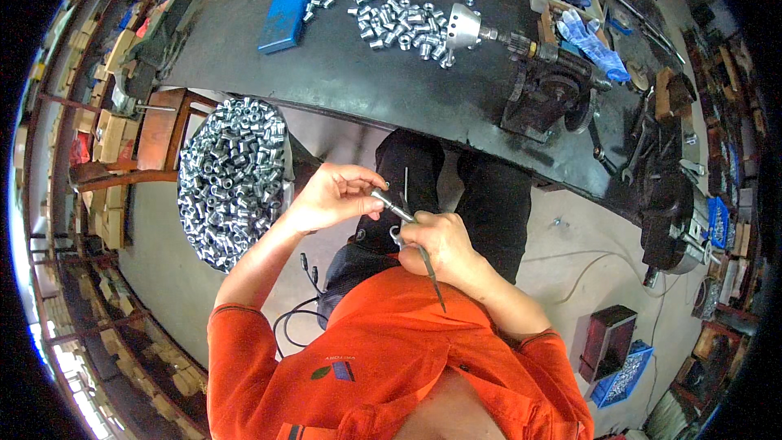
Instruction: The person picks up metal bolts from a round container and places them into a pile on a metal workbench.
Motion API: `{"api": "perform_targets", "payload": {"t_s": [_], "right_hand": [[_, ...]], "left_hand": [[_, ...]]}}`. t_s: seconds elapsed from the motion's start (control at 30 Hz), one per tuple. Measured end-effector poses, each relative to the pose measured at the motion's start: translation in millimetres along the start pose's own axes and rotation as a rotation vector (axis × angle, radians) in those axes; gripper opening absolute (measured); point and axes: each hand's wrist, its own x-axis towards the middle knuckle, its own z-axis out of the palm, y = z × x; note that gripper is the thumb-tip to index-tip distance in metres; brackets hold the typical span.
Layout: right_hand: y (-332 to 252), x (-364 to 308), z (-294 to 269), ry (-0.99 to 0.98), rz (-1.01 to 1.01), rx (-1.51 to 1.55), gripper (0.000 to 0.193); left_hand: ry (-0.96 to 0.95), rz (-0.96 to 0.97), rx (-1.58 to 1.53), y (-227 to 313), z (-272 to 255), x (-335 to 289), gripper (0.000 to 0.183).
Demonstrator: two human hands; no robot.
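Note:
In front of my belly, my left hand pinches a small metal sleeve at the far end of a slim silvery rod-shaped tool. The near end of that rod runs into my right hand, whose fingers are closed around it. A curved metal hook and a dark, tapering metal strip also stick out of my right hand; whether they are one tool, I cannot tell. To the left of my left hand stands a container heaped with short metal sleeves.
On the black workbench lie loose metal sleeves, a blue block and a clamped machine with a silvery cone. Wrenches lie at the right. A wooden chair, cables and a blue crate are around me.

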Motion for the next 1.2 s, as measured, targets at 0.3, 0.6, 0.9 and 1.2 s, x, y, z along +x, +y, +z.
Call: {"api": "perform_targets", "payload": {"t_s": [0.3, 0.6, 0.9, 1.2], "right_hand": [[0.9, 2.6, 2.1, -0.027, 0.046, -0.064, 0.017], [16.7, -1.0, 5.4, -0.068, 0.043, 0.167, 0.012], [19.2, -0.2, -5.8, -0.179, 0.099, 0.390, 0.013], [25.6, -16.7, -5.6, 0.120, 0.154, 0.385, 0.017]], "left_hand": [[0.203, -0.125, 0.214, -5.7, 16.3, -0.2, 0.023], [0.079, -0.040, 0.175, -12.0, 10.3, 3.2, 0.014], [0.196, -0.066, 0.343, 1.8, 16.9, -1.4, 0.015], [0.105, -0.193, -0.211, -76.9, -19.7, 16.1, 0.023]]}}
